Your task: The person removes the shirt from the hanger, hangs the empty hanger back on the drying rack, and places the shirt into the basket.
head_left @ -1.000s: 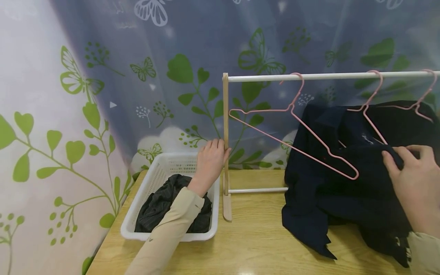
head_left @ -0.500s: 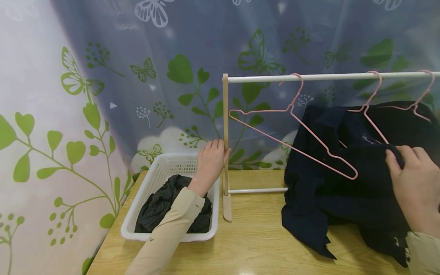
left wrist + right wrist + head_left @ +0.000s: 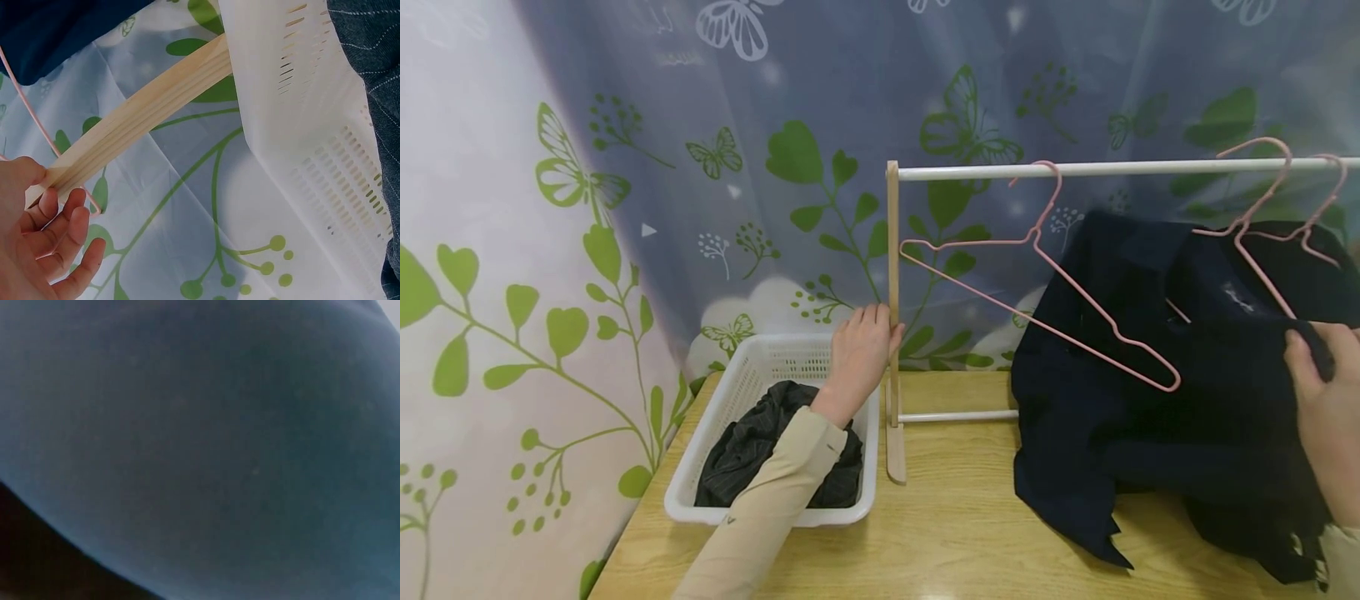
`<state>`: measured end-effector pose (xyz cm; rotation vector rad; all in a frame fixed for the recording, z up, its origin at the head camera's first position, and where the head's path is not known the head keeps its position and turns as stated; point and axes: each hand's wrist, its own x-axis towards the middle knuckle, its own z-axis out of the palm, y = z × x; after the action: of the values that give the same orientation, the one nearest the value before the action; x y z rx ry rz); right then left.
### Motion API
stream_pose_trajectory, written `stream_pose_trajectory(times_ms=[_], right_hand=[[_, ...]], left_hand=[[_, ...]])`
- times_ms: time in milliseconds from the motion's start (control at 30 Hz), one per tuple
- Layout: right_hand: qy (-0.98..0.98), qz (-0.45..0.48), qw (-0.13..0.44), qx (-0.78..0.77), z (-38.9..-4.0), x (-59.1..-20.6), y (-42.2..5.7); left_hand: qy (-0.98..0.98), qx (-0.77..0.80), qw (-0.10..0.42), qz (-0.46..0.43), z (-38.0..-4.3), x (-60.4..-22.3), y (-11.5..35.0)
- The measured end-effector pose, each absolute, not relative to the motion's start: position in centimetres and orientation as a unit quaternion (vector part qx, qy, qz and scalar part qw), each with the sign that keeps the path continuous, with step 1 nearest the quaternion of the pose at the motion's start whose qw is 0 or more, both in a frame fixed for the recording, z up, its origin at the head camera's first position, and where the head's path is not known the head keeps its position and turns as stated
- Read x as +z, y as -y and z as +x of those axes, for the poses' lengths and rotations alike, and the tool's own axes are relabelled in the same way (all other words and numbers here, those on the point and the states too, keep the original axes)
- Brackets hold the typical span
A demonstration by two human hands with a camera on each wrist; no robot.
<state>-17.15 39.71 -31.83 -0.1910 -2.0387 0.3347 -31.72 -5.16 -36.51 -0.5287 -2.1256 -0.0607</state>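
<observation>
My left hand (image 3: 862, 354) grips the upright wooden post (image 3: 892, 250) of a clothes rack. In the left wrist view, thumb and index finger pinch this post (image 3: 134, 119) while the other fingers curl loosely. At the right, my right hand (image 3: 1330, 408) pinches the shoulder edge of a navy shirt (image 3: 1097, 400) on a pink hanger (image 3: 1258, 258). That hanger's hook overlaps the white rail (image 3: 1135, 167), its top standing above it. Blurred dark cloth (image 3: 206, 444) fills the right wrist view, hiding the right fingers there.
A bare pink hanger (image 3: 1037, 242) hangs left of the shirt. Farther right hangs another pink hanger (image 3: 1311, 221) with a black garment (image 3: 1330, 287). A white basket (image 3: 688, 492) with dark striped cloth (image 3: 752, 433) stands left of the post on the wooden table (image 3: 955, 533).
My right hand has moved right with the navy shirt and its hanger; the hook has shifted right along the rail and sits higher. The left hand has stayed on the post.
</observation>
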Motion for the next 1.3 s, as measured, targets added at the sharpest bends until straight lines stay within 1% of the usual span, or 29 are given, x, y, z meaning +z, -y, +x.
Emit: stream_pose_trajectory(times_ms=[200,467,667,933,1033,1167,1300], right_hand=[[0.840,-0.042,0.518,0.159,-16.5,-33.8,-40.4],[0.851,-0.010,0.511,0.121,-15.5,-36.9,-41.1],[0.860,-0.014,0.498,0.115,-14.5,-39.1,-41.6],[0.869,0.004,0.481,0.114,-13.1,-41.8,-42.5],[0.860,0.023,0.491,0.138,-12.7,-42.5,-42.6],[0.835,0.049,0.519,0.176,-12.1,-43.4,-42.6],[0.824,0.046,0.537,0.175,-11.6,-43.9,-42.7]], left_hand=[[0.863,-0.025,0.455,-0.216,-31.7,-36.5,5.1],[0.866,-0.029,0.453,-0.211,-31.7,-36.3,5.1],[0.870,-0.029,0.444,-0.210,-31.7,-36.4,5.1],[0.872,-0.035,0.441,-0.208,-31.6,-36.2,5.1],[0.874,-0.031,0.439,-0.208,-31.6,-36.3,5.1],[0.873,-0.028,0.439,-0.209,-31.6,-36.2,5.1],[0.871,-0.026,0.444,-0.210,-31.6,-36.3,5.1]])
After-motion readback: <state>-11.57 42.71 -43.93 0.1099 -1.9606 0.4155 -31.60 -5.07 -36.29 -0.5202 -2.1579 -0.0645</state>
